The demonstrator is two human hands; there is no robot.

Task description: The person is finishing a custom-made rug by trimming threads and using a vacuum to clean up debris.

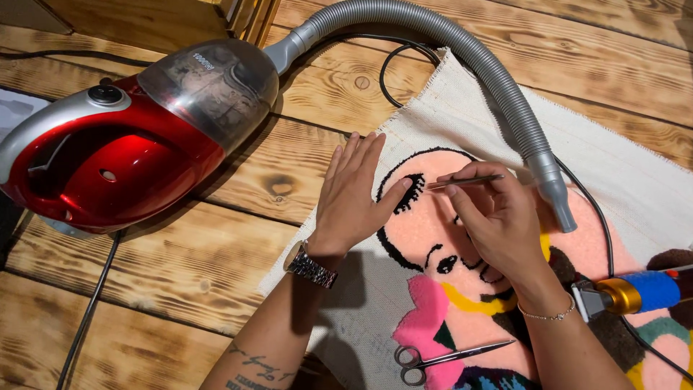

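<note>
Here the left hand (351, 189) lies flat and open on the rug (462, 238), thumb beside a black tufted eye; the right hand (491, 217) pinches tweezers (464, 180) pointing at that eye; scissors (440, 357) lie on the rug below; a hose (498, 94) crosses it from the red vacuum (130, 137), whose clear bin (213, 87) looks cloudy, contents unclear.
</note>
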